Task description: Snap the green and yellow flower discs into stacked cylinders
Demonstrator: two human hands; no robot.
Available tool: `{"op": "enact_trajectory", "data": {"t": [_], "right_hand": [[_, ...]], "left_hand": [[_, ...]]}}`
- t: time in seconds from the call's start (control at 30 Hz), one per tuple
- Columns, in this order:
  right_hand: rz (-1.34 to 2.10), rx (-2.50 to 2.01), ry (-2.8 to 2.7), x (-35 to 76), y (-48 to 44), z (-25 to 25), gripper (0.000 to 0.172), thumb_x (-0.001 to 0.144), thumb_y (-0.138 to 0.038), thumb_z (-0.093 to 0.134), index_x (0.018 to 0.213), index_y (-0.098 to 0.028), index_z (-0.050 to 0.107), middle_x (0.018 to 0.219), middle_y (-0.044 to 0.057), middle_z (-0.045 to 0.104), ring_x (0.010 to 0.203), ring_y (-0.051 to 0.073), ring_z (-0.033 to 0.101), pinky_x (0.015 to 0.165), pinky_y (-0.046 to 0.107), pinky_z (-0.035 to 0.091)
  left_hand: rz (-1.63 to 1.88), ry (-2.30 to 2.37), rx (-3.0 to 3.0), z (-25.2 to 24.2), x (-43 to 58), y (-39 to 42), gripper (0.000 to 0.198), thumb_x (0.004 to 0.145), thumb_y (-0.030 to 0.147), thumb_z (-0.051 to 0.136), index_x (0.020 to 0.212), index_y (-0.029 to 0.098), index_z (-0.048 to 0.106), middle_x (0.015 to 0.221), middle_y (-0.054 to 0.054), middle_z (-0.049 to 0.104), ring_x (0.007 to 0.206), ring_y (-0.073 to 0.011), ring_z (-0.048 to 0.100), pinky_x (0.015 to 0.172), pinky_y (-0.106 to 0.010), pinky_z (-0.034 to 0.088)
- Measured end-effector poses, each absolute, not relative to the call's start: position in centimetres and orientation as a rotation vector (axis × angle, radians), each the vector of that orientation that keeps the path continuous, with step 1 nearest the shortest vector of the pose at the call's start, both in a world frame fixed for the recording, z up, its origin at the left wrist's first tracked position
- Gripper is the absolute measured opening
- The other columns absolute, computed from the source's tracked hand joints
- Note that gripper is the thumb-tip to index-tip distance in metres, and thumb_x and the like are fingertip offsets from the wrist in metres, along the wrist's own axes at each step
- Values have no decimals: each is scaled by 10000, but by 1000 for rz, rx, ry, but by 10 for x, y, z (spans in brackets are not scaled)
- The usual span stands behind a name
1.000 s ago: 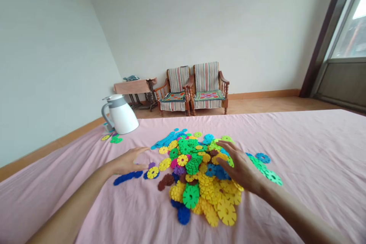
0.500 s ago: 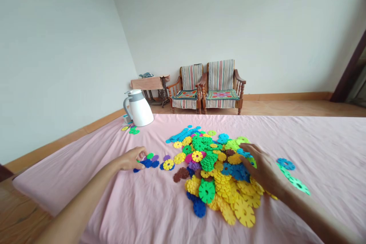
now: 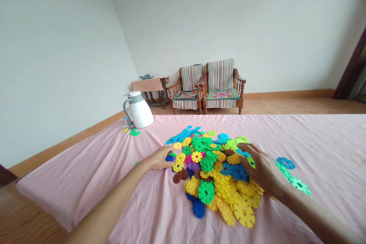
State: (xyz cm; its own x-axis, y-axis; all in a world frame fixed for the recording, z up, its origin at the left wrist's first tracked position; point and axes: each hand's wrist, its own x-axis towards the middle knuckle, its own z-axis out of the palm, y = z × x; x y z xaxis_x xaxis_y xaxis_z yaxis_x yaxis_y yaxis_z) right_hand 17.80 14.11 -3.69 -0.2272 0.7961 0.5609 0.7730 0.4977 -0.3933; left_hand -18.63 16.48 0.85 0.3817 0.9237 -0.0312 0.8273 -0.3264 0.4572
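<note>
Left of the disc pile [image 3: 208, 161], the left hand [image 3: 159, 158] curls around blue discs [image 3: 170, 158], grip unclear, while the right hand [image 3: 259, 164], spread wide, flanks the pile's right side, seemingly bracing it.

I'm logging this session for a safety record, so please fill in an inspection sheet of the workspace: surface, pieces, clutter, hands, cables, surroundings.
Surface: wrinkled pink cloth.
Pieces: notched discs in a many-coloured, overlapping pile; strays right of it and near the jug.
Clutter: white jug with grey handle, upright at the far left.
Left hand: at the pile's left edge, fingers by dark blue discs; grip unclear.
Right hand: open over the pile's right side; contact unclear.
Cables: nothing seen.
Surroundings: two wooden armchairs, cloth-covered stand, pale walls.
</note>
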Motion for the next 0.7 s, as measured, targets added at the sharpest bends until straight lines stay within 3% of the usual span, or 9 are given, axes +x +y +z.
{"op": "enact_trajectory", "data": {"t": [0.17, 0.33, 0.43, 0.5, 0.57, 0.7], "right_hand": [[63, -1181, -2076, 165, 124, -19, 292, 881, -303, 405, 1147, -214, 486, 1161, 92, 561, 1070, 218, 536, 915, 391, 440], [108, -1047, -2223, 150, 103, -2, 236, 867, -248, 422, 1086, -214, 504, 1113, 89, 560, 1038, 220, 519, 885, 397, 427], [118, -986, -2305, 144, 96, 3, 208, 855, -229, 422, 1032, -199, 525, 1042, 96, 571, 1005, 229, 513, 872, 412, 407], [151, -937, -2370, 139, 90, 6, 220, 838, -232, 435, 1032, -196, 532, 1010, 90, 576, 964, 221, 516, 864, 411, 395], [198, -870, -2445, 129, 83, 9, 274, 806, -255, 472, 1069, -200, 528, 1024, 82, 575, 950, 215, 512, 869, 408, 379], [241, -783, -2583, 100, 68, 11, 362, 752, -342, 528, 1092, -218, 527, 1134, 78, 546, 1057, 231, 464, 940, 414, 304]], "left_hand": [[459, 1482, 2319, -2, -138, 171, 270, 657, 196, 572, 924, 157, 577, 891, -33, 592, 849, -194, 535, 746, -291, 435], [604, 1328, 2338, 3, -102, 172, 443, 712, 245, 587, 1149, 207, 526, 1116, -50, 589, 904, -178, 584, 750, -275, 480], [891, 1426, 2306, 0, -109, 167, 338, 780, 203, 491, 1115, 196, 536, 1101, -65, 595, 923, -176, 590, 731, -283, 504], [1055, 1590, 2334, -10, -127, 161, 250, 818, 184, 430, 1034, 180, 556, 1043, -71, 607, 983, -191, 567, 822, -337, 487], [1107, 1724, 2427, -25, -151, 153, 224, 843, 215, 426, 1025, 172, 548, 1034, -80, 599, 1034, -216, 533, 915, -405, 435], [926, 1872, 2561, -49, -190, 138, 293, 859, 300, 450, 1119, 178, 510, 1110, -90, 574, 1065, -236, 506, 935, -432, 413]]}}
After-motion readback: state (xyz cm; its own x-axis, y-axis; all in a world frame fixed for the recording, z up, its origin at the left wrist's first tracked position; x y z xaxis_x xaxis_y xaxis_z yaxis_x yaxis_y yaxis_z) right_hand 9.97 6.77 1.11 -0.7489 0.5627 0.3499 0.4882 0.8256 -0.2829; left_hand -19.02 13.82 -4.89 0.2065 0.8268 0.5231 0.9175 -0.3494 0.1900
